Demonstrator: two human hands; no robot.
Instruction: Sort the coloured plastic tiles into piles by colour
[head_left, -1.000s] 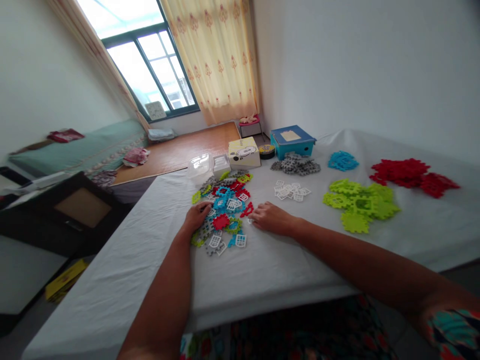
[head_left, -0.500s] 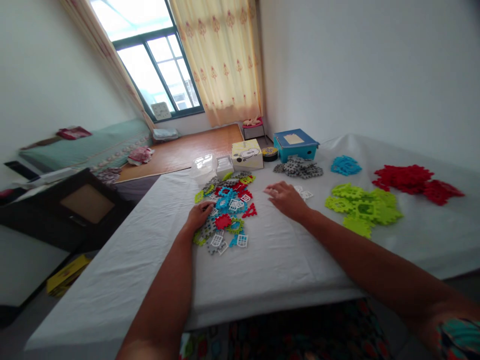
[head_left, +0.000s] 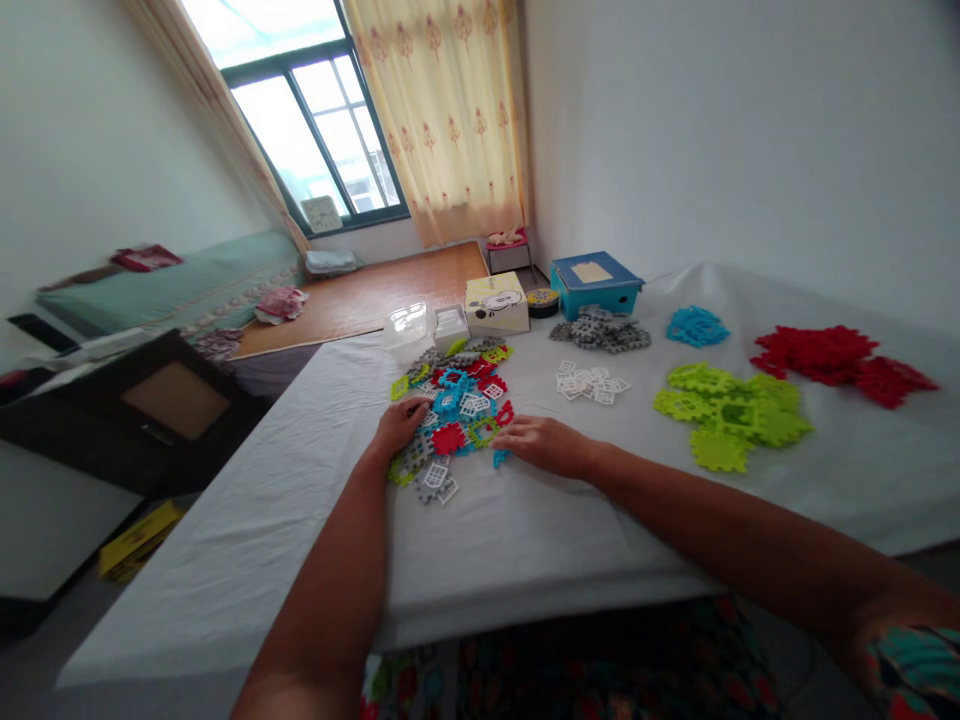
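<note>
A mixed pile of plastic interlocking tiles (head_left: 448, 438) lies on the white-covered table, in red, blue, green and grey with small white window pieces among them. At its left edge rests my left hand (head_left: 399, 430), fingers curled in against the tiles; what they hold, if anything, is hidden. My right hand (head_left: 547, 445) is at the pile's right edge with its fingers pressed together. A blue tile (head_left: 500, 458) shows just under those fingertips, beside a green frame tile (head_left: 483, 432). Whatever they pinch is covered.
Sorted heaps lie to the right: white window pieces (head_left: 592, 383), grey tiles (head_left: 600, 330), blue tiles (head_left: 697, 326), green tiles (head_left: 735, 415) and red tiles (head_left: 817, 353). Behind stand a clear plastic container (head_left: 409, 330), a cartoon box (head_left: 497, 303), a round tin (head_left: 542, 302) and a blue box (head_left: 596, 285).
My right hand has moved left and nearer, from beside the white window heap to the pile. A white window piece at the pile's near right no longer shows. My left hand has barely moved.
</note>
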